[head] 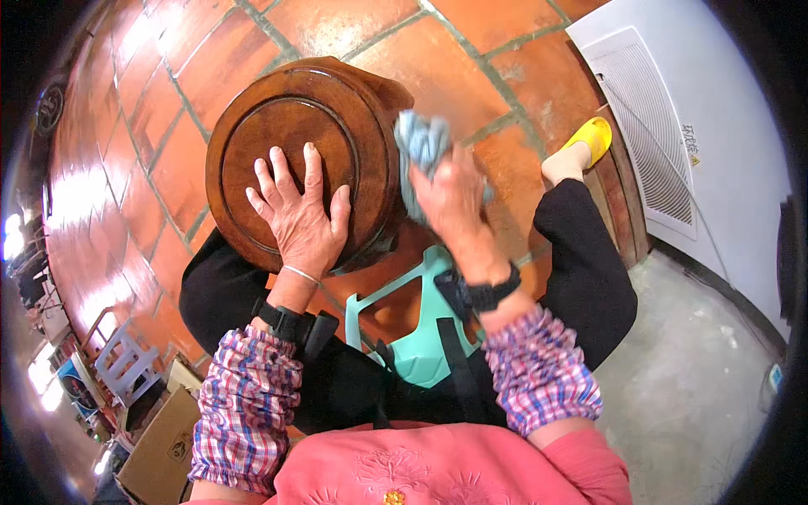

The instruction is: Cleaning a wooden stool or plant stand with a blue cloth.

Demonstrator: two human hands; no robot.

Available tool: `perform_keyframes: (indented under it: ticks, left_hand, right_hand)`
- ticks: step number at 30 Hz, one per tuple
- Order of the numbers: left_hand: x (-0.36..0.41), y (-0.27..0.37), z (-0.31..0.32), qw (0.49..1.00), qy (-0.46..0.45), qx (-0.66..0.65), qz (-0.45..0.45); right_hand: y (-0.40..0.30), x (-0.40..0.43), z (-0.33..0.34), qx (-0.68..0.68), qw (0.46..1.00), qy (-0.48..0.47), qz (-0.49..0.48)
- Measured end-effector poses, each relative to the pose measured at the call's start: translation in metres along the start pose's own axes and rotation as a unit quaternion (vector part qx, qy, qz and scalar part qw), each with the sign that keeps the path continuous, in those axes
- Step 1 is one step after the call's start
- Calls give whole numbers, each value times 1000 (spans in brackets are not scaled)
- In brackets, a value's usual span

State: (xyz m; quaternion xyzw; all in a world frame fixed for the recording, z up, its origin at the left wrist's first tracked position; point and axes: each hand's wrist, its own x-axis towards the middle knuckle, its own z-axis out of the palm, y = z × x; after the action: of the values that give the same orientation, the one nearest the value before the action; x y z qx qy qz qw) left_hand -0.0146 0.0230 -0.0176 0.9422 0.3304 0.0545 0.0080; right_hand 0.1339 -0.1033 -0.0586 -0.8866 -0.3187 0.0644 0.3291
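A round dark-brown wooden stool (pixel 252 126) stands in front of me, its glossy top ringed by a groove. Flat on that top rests my left hand (pixel 303 214), fingers spread and pressing nothing but the wood. To the right of the stool, my right hand (pixel 454 196) grips a crumpled light-blue cloth (pixel 424 142). Both hand and cloth are blurred. The cloth is close beside the stool's side; whether it touches the wood I cannot tell. The stool's legs are mostly hidden beneath its top.
Under my seat shows a mint-green plastic stool (pixel 410 353). A large white appliance (pixel 713 126) with a vent grille stands at right, a cable across it. Lower left are a cardboard box (pixel 161 435) and a pale plastic chair (pixel 126 363). Terracotta tiles (pixel 372 57) cover the floor ahead.
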Motion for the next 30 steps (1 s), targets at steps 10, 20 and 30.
perform_keyframes:
  ticks: [10, 20, 30]
  left_hand:
    - [0, 3, -1, 1000, -8, -19, 10]
    - [-1, -1, 2, 1000, -5, 10, 18]
    - [0, 1, -1, 1000, -15, 6, 22]
  right_hand:
    - [2, 33, 3, -9, 999, 19, -29]
    - [32, 130, 53, 97, 990, -94, -41]
    - [100, 149, 98, 218, 941, -251, 67]
